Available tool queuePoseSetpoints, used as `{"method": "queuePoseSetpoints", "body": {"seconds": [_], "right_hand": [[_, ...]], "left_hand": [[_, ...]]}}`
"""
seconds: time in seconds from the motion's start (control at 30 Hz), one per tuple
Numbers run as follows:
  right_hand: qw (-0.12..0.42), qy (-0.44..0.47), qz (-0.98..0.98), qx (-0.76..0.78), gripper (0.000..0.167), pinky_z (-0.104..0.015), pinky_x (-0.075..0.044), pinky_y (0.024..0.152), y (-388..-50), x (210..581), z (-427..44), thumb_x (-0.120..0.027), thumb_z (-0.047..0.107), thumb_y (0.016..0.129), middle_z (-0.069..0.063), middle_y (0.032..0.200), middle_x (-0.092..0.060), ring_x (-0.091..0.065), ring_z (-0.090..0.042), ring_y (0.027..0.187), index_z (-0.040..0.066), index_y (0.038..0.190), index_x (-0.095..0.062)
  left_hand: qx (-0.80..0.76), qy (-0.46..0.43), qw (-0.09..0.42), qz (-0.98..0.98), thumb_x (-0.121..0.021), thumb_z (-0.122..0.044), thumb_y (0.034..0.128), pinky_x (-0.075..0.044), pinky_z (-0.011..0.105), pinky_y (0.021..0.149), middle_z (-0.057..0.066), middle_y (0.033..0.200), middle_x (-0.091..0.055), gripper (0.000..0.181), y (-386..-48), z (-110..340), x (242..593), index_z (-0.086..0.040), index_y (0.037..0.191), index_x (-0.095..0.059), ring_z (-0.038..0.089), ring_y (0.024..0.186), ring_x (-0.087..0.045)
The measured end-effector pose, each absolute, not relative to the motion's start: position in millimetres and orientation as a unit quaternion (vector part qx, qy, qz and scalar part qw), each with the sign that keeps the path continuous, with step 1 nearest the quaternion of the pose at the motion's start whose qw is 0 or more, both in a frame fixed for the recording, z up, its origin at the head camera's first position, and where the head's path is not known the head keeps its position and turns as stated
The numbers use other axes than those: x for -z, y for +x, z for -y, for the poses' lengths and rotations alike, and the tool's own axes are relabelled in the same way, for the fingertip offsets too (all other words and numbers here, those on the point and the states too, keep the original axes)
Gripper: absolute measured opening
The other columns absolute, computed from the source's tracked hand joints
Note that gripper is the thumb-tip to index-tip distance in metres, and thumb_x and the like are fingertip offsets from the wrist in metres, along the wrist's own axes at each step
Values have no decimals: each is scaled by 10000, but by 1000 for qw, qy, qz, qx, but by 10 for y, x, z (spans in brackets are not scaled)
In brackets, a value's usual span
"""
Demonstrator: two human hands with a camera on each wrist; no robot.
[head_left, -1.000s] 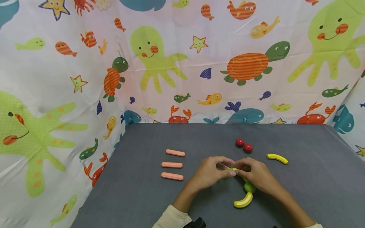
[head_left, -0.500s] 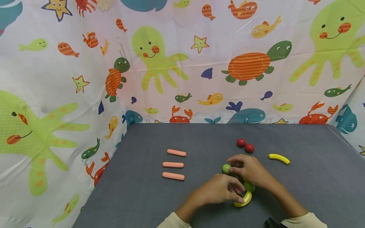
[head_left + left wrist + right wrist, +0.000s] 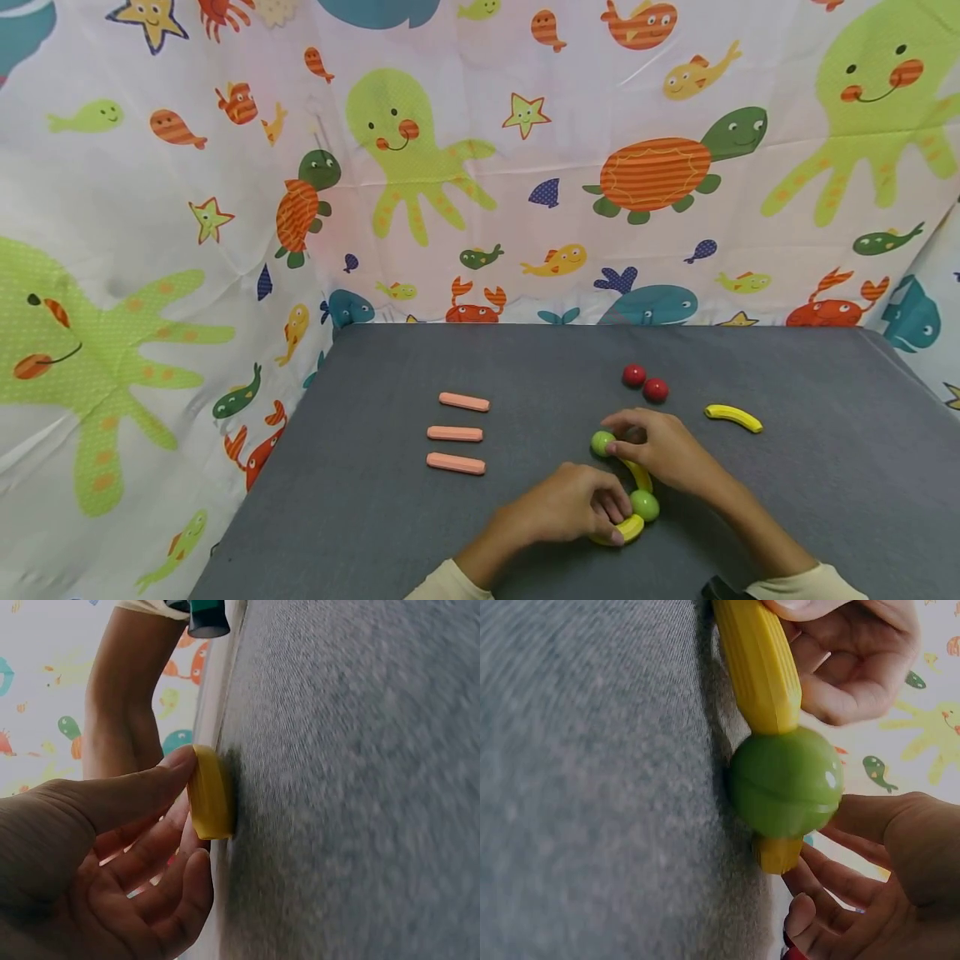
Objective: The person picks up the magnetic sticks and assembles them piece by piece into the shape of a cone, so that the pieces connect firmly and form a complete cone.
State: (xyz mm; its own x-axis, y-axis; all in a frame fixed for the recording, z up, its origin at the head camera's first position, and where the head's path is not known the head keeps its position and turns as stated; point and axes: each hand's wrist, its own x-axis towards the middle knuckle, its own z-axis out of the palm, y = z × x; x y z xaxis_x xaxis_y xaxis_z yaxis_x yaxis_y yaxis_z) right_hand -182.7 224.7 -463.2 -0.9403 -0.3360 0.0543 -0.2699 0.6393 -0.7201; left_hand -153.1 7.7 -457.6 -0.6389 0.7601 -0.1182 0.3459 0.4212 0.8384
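A chain of toy pieces lies on the table: a far green ball (image 3: 602,443), a curved yellow stick (image 3: 638,476), a near green ball (image 3: 644,506) and a second curved yellow stick (image 3: 631,527). With thumb and fingers my left hand (image 3: 573,502) pinches that near stick, also plain in the left wrist view as a yellow stick (image 3: 211,793). My right hand (image 3: 663,444) holds the far ball at its fingertips. In the right wrist view the near green ball (image 3: 785,782) blocks sight of what the right fingers grip.
Several loose pieces lie about the grey table (image 3: 360,517). Pink sticks, such as the middle pink stick (image 3: 454,434), are at left. Two red balls (image 3: 644,383) sit behind the right hand, with a loose yellow stick (image 3: 733,417) to their right. A patterned curtain (image 3: 480,167) hangs behind.
My left hand has left the chain's far end and come nearer, taking hold of the near yellow stick. That stick and the near green ball have shifted left. The right hand stays at the far ball.
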Motion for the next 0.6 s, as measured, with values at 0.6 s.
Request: {"method": "queuePoseSetpoints", "body": {"seconds": [0.6], "right_hand": [[31, -122, -920, 370, 272, -261, -492, 642, -1680, 4634, -2498, -802, 272, 963, -25, 1112, -735, -607, -96, 776, 128, 1190, -756]], "left_hand": [[-338, 360, 147, -857, -894, -163, 857, -453, 171, 873, -155, 915, -707, 115, -1753, 277, 4635, -195, 963, -862, -58, 868, -571]]}}
